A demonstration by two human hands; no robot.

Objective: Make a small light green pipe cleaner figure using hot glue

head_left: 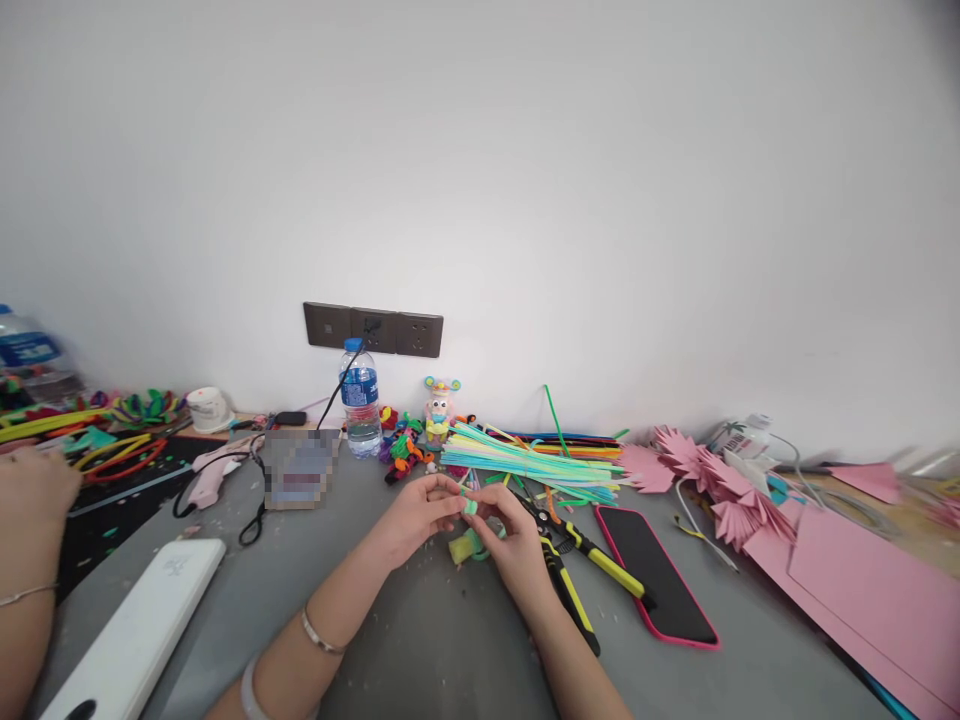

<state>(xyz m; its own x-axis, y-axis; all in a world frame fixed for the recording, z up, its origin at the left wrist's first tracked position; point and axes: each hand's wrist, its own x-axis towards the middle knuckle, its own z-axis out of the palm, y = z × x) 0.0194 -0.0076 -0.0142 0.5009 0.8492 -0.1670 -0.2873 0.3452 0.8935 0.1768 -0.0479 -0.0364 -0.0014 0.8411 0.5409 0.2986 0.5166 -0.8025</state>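
In the head view, the left hand (416,522) and right hand (519,535) are nearly closed, thumbs and fingers pinching a small mint-green piece (470,507) between them, above the grey surface (420,650). It looks light, soft and easily crushed, best held lightly by its edges. The upright plastic bottle (361,400) contains clear liquid; the white tub's (209,411) contents cannot be made out.

Bottle (363,408): clear plastic, glossy. Phone (660,580): black screen, smooth and shiny. Pliers (574,560): dark metal head, yellow and black handles look plastic. Pipe cleaners (532,465): fuzzy. Pink sheets (877,600): matt paper, smooth. Wall (480,200): smooth, matt. Table (420,640): grey, mostly matt. Bracelet (319,634): shiny metal.
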